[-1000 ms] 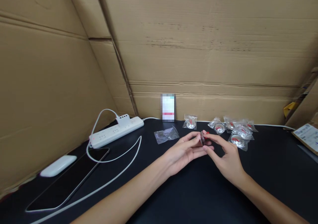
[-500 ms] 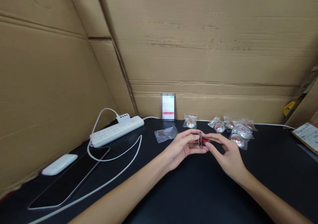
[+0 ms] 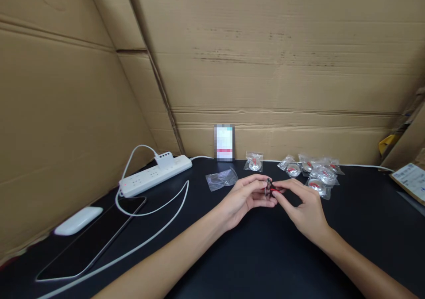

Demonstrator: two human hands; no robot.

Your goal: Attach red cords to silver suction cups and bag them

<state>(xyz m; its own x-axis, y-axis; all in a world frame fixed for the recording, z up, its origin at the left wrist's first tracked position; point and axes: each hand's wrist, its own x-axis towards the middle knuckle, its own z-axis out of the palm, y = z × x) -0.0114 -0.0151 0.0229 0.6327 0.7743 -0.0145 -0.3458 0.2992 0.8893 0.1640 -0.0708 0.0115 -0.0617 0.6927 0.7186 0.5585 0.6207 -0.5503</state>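
Observation:
Above the black table, my left hand [image 3: 245,197] grips a small round metal disc [image 3: 268,189] by its edge, between thumb and fingers. The disc stands on edge, and its face is mostly turned away from me. My right hand [image 3: 303,204] pinches a thin red piece [image 3: 274,191] at the disc's right side; the fingertips partly hide it. Just left of my hands lies a crumpled clear plastic bag [image 3: 222,179]. Behind them is a clear bag with a silver disc [image 3: 254,163] marked by red. To the right sit several similar bagged discs [image 3: 323,175].
A phone-like device with a blurred screen [image 3: 225,143] leans against the cardboard wall [image 3: 282,86]. At left are a white power strip [image 3: 156,175], a looping white cable [image 3: 159,235], a dark tablet [image 3: 93,241] and a white case [image 3: 79,220]. A labelled parcel [image 3: 411,179] lies at far right.
The disc has turned slightly between my fingers, and my right fingertips have shifted on the red piece. Both hands stay in nearly the same place.

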